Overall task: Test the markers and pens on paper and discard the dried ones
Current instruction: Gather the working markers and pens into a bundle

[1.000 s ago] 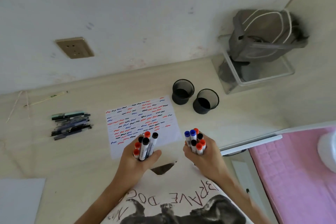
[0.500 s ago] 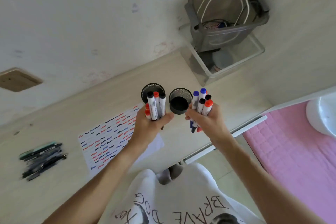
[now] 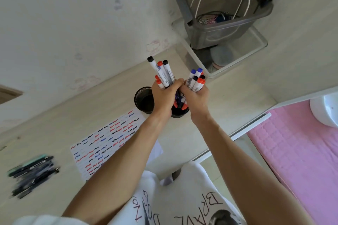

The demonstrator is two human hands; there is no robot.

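The markers (image 3: 165, 74) have white barrels with black, red and blue caps. The paper (image 3: 109, 142) is white, covered in rows of red, blue and black squiggles. Both mesh cups (image 3: 143, 99) are black. The desk (image 3: 228, 100) is pale wood-grain, and the bed cover (image 3: 300, 151) is quilted pink.

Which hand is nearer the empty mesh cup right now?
Left. The left hand, its grip on a marker bundle, overlaps the empty mesh cup at its right rim. The right hand sits beyond it, over the other cup.
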